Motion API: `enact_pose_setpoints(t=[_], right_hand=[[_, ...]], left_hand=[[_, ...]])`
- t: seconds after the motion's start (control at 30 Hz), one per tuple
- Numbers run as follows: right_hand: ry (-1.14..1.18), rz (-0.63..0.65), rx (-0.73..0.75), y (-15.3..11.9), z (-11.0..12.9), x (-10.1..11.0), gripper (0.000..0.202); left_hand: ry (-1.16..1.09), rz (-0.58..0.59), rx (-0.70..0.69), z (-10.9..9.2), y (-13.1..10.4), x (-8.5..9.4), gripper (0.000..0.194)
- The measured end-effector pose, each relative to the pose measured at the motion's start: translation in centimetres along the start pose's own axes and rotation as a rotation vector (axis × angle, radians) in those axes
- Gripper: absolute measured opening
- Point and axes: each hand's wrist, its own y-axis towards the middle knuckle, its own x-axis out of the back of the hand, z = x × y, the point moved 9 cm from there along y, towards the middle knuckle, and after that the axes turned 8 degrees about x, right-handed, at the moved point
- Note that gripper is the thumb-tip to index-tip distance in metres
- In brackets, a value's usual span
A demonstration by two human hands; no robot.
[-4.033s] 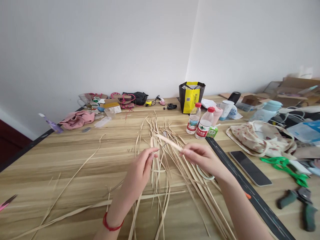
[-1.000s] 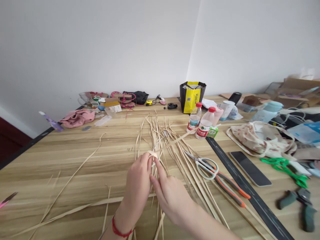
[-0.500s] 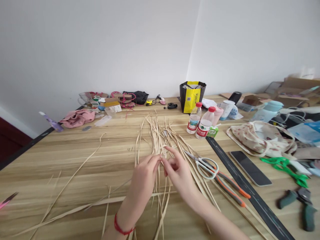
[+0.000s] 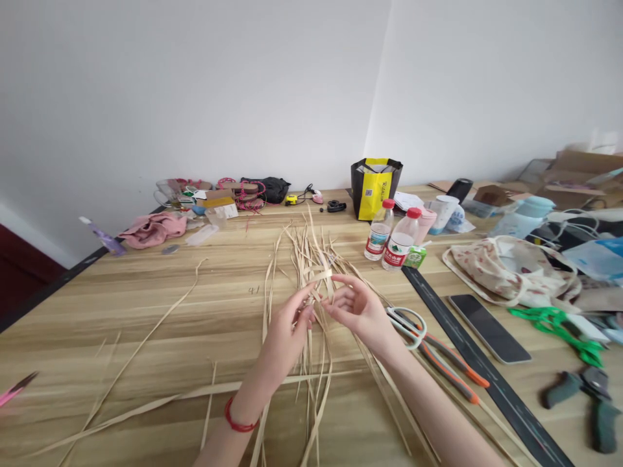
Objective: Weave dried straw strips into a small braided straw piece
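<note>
Long pale flat strips, like split bamboo or straw, lie bundled and crossing on the table in front of me. My left hand, with a red cord on its wrist, pinches some strips where they cross. My right hand is just right of it, thumb and forefinger closed on a strip end. Between the two hands one short strip bows up in a small loop. The fingers partly hide the crossing. Right of my right hand lie scissors with pale handles, their blades hidden.
Orange-and-grey-handled pliers, a phone and dark-handled pruners lie to the right. Two red-capped bottles stand before a yellow-black bag. A pink cloth is far left; a long strip curves across the left side.
My right hand has shifted slightly right, and its forefinger has moved away from my left hand. A strip now bows up between them. The scissors' blades have become hidden behind my right hand.
</note>
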Motion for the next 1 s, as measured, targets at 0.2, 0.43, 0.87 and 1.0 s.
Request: enact_pose_setpoints(t=[0.2,0.43,0.87,1.0], right_hand=[[0.018,0.289,-0.139,-0.4,0.1,-1.1,0.040],[-0.372,0.797,0.001,-3.0,2.7,-3.9,0.012],[-0.940,0.959,-0.471,-4.5,-5.8,0.0,0.012],[-0.755,1.003,-0.537,-4.7,-6.8,-0.4,0.023]], left_hand=[[-0.364,-0.024,0.173,1.4,0.7,0.9,0.039],[-0.508,-0.085,0.250,2.5,1.1,2.3,0.027],[-0.614,-0.250,0.223,2.8,1.2,5.0,0.047],[-0.634,-0.257,0.229,2.3,0.8,4.8,0.042]])
